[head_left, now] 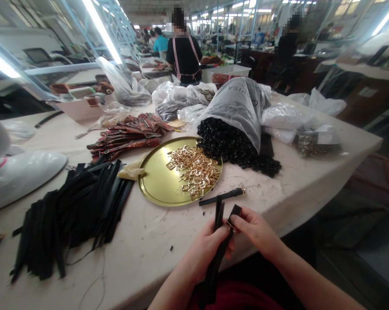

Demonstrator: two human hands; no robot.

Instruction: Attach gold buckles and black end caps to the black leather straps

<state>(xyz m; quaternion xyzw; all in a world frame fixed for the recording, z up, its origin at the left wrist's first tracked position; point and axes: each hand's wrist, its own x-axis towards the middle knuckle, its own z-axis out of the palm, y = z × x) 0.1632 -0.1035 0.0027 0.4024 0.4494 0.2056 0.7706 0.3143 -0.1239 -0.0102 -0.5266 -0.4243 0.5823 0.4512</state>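
My left hand (204, 249) is closed around a long black strap (217, 224) that hangs down toward my lap. My right hand (254, 228) pinches the strap's folded upper end together with a small gold buckle (230, 224) at its fingertips. Both hands are at the table's near edge. Just beyond them lies a finished black strap with a gold buckle (223, 196). A round gold tray (158, 183) holds several loose gold buckles (194, 170).
A pile of black straps (74, 215) lies at the left, brown-red straps (126, 135) behind it. A grey plastic bag (236, 107) spills small black loops (236, 146). More bags sit behind. A white rounded object (16, 172) is far left. People stand beyond the table.
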